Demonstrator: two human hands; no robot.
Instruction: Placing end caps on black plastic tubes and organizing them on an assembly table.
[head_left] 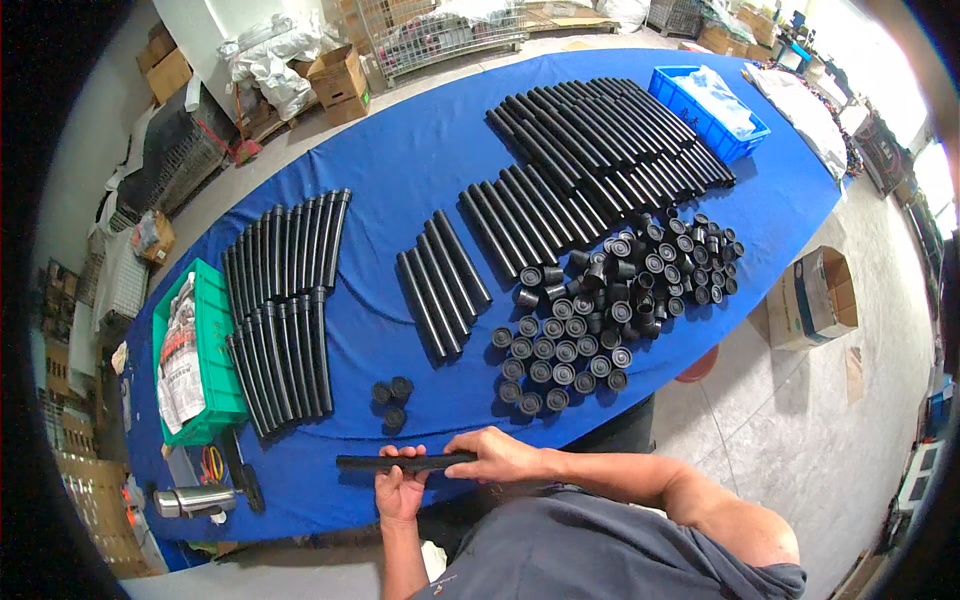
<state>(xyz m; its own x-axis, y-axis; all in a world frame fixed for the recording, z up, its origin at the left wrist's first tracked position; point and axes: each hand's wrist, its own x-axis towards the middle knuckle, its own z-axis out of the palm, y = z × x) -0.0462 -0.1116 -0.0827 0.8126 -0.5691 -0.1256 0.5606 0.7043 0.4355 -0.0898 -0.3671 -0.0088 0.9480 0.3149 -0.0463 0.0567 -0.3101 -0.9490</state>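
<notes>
Black plastic tube point(437, 462) held roughly level, left to right, over near edge of blue tablecloth point(360, 360). Left hand point(402, 490) palm up, tube lying across fingers, fingertips showing at far side. Right hand point(497, 456) pinching tube's right end between thumb and fingers. Three black round caps point(394, 414) just beyond tube. Four loose tubes point(435, 302) farther out; heap of caps point(565, 351) to right. Two rows of wider-ended tubes point(290, 360) at left, beside green crate point(215, 345).
</notes>
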